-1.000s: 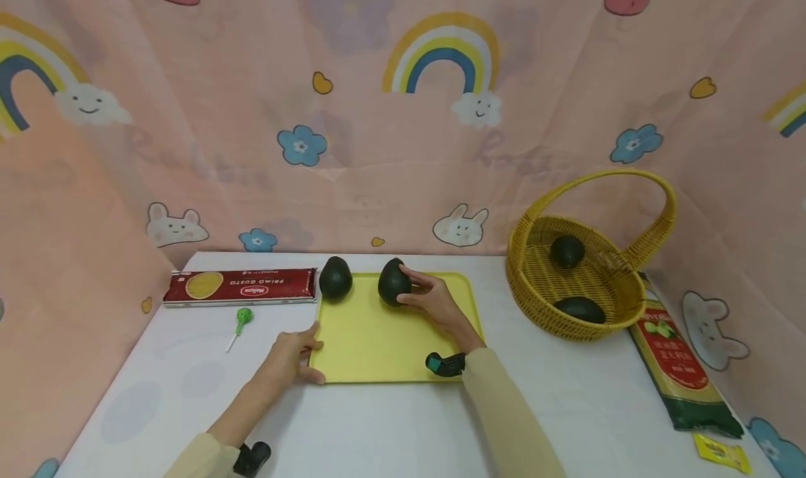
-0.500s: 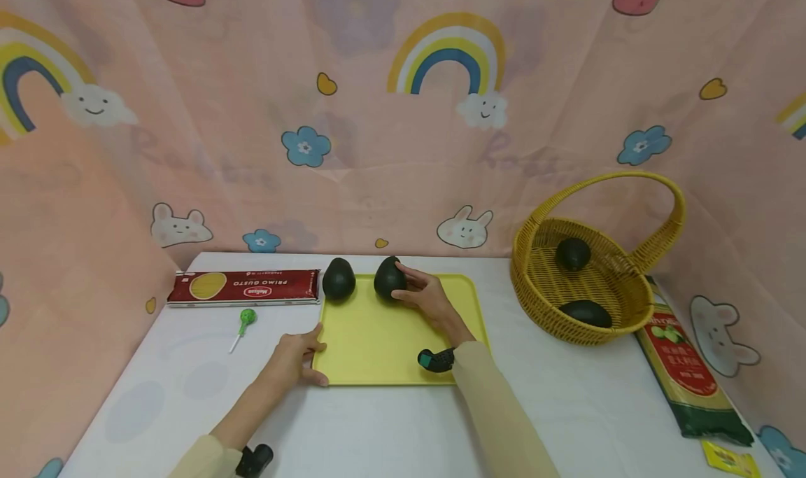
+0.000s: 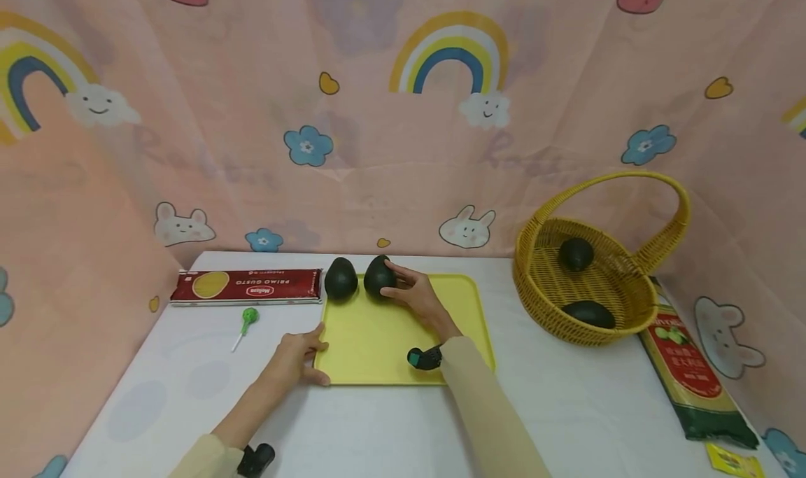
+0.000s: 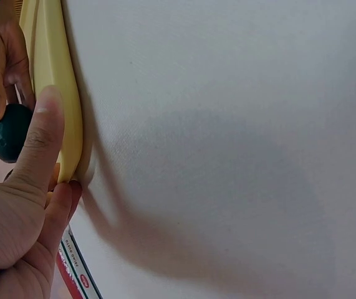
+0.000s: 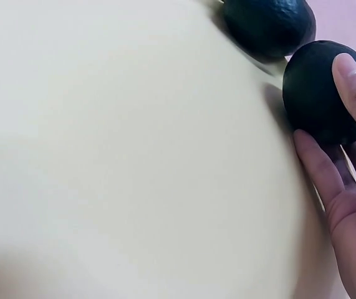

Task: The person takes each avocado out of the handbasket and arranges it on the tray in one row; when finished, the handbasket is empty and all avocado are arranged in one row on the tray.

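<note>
While your right hand (image 3: 418,297) pinches an avocado (image 3: 378,278) at the far edge of the yellow tray (image 3: 378,345), just beside the second avocado (image 3: 341,279), let your left hand (image 3: 293,357), gripping the near-left corner, steady it; release gently.

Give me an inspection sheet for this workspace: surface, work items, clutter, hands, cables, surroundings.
Surface: white tabletop bearing a yellow tray.
Work items: held avocado over the tray's far left part; second avocado at its far left corner; two other avocados inside the wicker basket.
Clutter: red pack and green lollipop at left; red-labelled packet, partly hidden by the basket, and yellow sachet at right.
Hands: left hand grips the tray near its near left corner; right hand holds an avocado.
Cables: nothing seen.
Surroundings: pink cloth printed with rainbows, flowers and animal faces.
</note>
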`<action>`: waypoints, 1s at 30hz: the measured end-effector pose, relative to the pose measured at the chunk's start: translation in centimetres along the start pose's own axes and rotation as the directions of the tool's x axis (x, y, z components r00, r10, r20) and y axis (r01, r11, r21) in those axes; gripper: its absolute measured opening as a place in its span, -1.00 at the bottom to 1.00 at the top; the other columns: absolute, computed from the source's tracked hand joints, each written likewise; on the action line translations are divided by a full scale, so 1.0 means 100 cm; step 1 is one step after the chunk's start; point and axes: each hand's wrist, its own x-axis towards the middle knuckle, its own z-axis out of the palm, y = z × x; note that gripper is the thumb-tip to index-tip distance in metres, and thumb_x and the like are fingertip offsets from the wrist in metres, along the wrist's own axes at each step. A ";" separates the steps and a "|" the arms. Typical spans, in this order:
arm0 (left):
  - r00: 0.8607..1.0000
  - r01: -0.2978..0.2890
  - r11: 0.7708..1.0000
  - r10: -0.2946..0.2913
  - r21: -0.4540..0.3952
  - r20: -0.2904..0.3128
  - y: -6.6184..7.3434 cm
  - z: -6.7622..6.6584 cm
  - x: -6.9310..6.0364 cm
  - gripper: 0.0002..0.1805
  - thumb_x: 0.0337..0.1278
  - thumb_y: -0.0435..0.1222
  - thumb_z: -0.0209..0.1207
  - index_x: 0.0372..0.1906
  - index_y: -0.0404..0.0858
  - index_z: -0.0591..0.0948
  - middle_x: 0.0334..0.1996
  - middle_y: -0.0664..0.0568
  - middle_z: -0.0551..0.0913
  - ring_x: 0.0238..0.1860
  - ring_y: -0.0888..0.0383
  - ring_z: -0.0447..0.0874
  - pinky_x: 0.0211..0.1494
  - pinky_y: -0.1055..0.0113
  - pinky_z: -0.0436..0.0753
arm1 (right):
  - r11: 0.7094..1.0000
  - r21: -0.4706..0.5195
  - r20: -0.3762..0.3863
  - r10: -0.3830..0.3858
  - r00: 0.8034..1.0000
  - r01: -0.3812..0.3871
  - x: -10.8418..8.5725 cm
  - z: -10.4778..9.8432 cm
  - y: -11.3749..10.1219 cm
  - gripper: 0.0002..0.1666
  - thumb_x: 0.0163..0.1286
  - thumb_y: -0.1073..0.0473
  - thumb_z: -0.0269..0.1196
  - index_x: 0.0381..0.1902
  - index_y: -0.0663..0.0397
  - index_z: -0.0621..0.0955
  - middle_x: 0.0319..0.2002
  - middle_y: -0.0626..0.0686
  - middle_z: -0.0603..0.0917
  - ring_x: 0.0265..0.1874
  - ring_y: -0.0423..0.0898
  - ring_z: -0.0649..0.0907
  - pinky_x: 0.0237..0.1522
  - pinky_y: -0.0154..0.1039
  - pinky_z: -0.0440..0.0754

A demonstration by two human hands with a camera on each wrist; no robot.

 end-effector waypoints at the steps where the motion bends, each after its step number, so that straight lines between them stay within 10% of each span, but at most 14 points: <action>1: 1.000 0.004 1.000 -0.004 0.001 0.000 0.000 0.000 0.000 -0.31 -0.68 -0.33 0.58 -0.15 -0.54 0.66 0.15 -0.36 0.49 -0.01 -0.18 0.64 0.06 0.08 0.61 | 1.000 -0.010 0.001 -0.004 1.000 0.004 0.001 0.001 0.000 -0.28 0.22 0.45 0.28 0.35 0.03 0.41 0.26 0.26 0.46 0.16 0.13 0.54 0.01 -0.21 0.65; 30: 1.000 -0.017 1.000 0.017 -0.004 -0.011 -0.003 0.001 0.000 -0.31 -0.68 -0.31 0.59 -0.15 -0.53 0.67 0.15 -0.36 0.49 0.01 -0.16 0.63 0.08 0.07 0.60 | 1.000 0.018 0.079 0.020 0.997 -0.022 0.008 0.003 0.000 -0.20 0.23 0.45 0.27 0.40 -0.04 0.34 0.34 0.19 0.38 0.23 0.10 0.48 0.02 -0.13 0.63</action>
